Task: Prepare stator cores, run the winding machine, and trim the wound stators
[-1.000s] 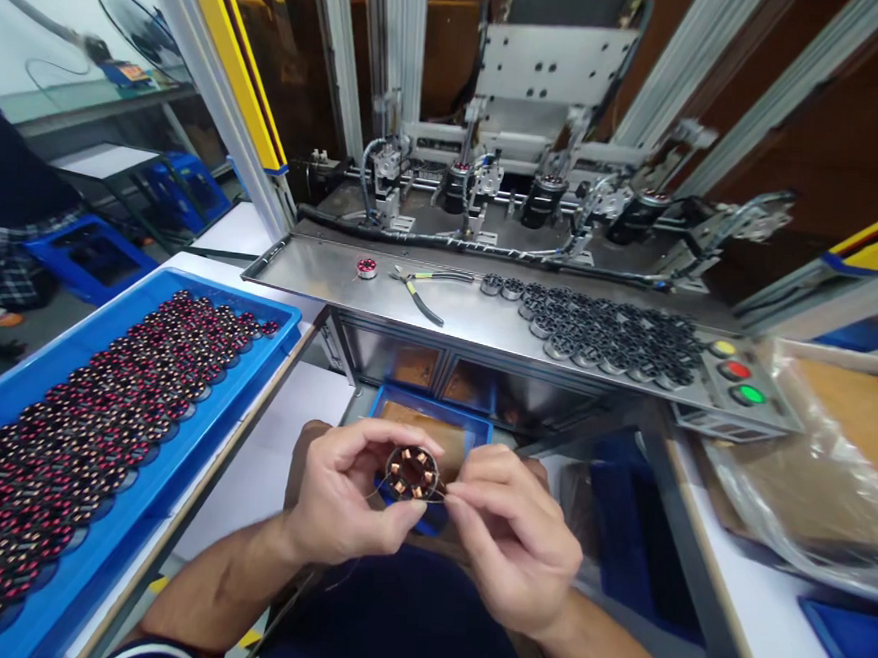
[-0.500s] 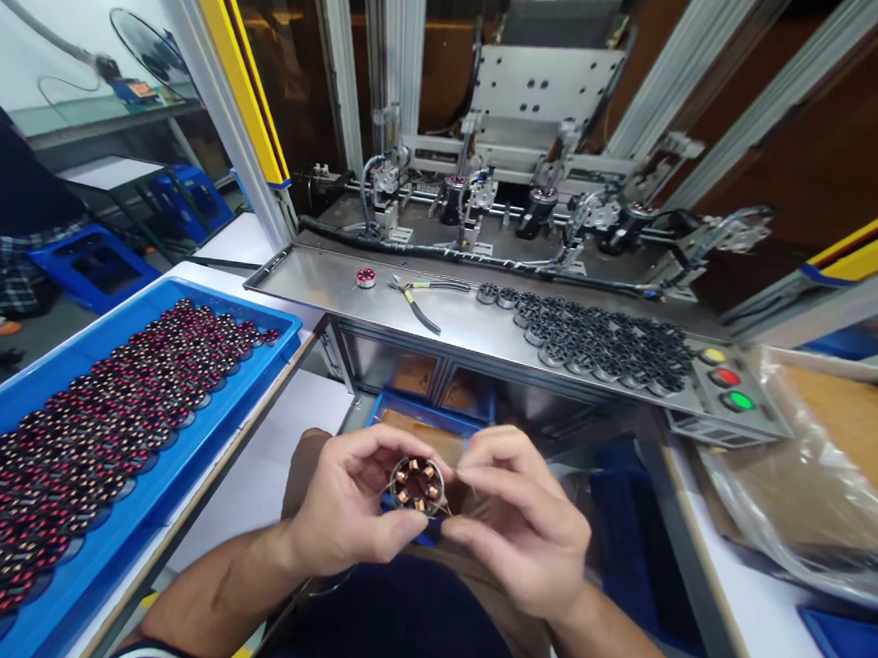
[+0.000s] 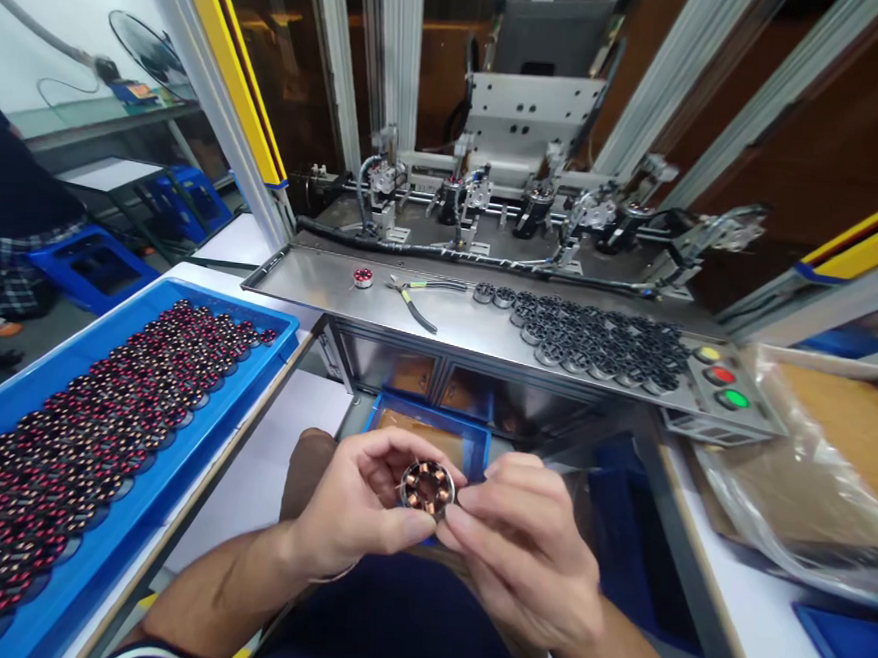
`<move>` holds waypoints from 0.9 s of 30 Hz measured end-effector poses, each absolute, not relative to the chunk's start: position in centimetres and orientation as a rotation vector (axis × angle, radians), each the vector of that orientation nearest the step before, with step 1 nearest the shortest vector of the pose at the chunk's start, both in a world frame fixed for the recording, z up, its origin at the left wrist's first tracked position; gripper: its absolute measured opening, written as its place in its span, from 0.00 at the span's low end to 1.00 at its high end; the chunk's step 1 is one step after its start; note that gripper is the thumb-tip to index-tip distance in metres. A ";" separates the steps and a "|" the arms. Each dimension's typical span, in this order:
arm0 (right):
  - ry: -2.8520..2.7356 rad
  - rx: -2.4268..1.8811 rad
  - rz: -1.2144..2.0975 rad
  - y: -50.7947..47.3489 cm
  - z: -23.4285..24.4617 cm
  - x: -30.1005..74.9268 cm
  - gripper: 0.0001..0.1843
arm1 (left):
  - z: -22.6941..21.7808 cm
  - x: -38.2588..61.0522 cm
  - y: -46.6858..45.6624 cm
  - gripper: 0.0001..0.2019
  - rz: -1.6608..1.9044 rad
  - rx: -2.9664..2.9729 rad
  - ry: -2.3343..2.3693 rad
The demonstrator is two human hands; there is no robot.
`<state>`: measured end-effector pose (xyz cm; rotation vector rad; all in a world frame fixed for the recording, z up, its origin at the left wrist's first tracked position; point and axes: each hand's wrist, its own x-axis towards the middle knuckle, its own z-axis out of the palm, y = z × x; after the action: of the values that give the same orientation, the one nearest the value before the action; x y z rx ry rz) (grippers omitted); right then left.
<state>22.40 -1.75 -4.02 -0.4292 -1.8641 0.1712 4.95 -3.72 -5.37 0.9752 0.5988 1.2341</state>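
Note:
My left hand (image 3: 352, 498) holds a motor stator (image 3: 403, 497), a ring with copper coils inside, its open face turned up toward me. The thumb presses the near rim and the fingers curl round the far side. At the ring's right edge, my right hand (image 3: 536, 546) has thumb and fingertips pinched together, touching or nearly touching the rim. Whatever lies between those fingertips is hidden. Ahead on the metal tray (image 3: 307, 285) lie a single red-topped stator (image 3: 362, 279) and cutting pliers (image 3: 414, 307) with green and black handles.
Many wound stators (image 3: 125, 407) fill a blue bin (image 3: 261, 357) at left. Dark rings (image 3: 596, 340) crowd the tray's right side, beside a button panel (image 3: 728, 384). Behind stands a machine with several stations (image 3: 533, 210). A plastic-lined box (image 3: 795, 494) is at right. Another person (image 3: 13, 189) is far left.
My right fingers have closed in on the stator's right edge, where thin wires showed earlier. Both hands and the stator have shifted slightly right in the picture.

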 end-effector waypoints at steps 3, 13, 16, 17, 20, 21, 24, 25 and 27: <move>-1.803 -0.507 0.158 -2.5 -4.5 22.2 0.10 | -5.3 5.5 -3.8 0.21 1.384 1.074 0.576; -1.458 -0.715 0.534 -3.5 -5.5 19.4 0.09 | -6.4 6.4 -4.4 0.27 1.615 1.148 0.663; -1.480 -0.702 0.523 -3.3 -6.0 19.4 0.10 | -6.6 6.2 -4.3 0.30 1.520 1.076 0.661; -1.510 -0.692 0.507 -3.1 -6.1 19.5 0.10 | -6.6 5.9 -4.2 0.32 1.475 1.072 0.656; -1.587 -0.657 0.472 -2.5 -6.2 20.2 0.12 | -6.3 4.7 -3.8 0.35 1.283 1.143 0.666; -1.604 -0.648 0.467 -2.4 -6.1 20.5 0.12 | -6.2 4.2 -3.7 0.33 1.210 1.187 0.673; -1.663 -0.639 0.467 -2.1 -5.8 20.9 0.12 | -6.1 3.5 -3.6 0.23 1.096 1.252 0.670; -1.683 -0.643 0.468 -2.0 -5.6 21.0 0.11 | -6.1 3.4 -3.6 0.21 1.101 1.243 0.666; -1.715 -0.660 0.466 -2.0 -5.4 21.1 0.11 | -6.3 3.5 -3.6 0.17 1.130 1.203 0.650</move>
<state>21.12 -2.03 -5.39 -0.6603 -1.7148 0.4662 3.54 -3.65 -6.31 1.2032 0.6497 1.1297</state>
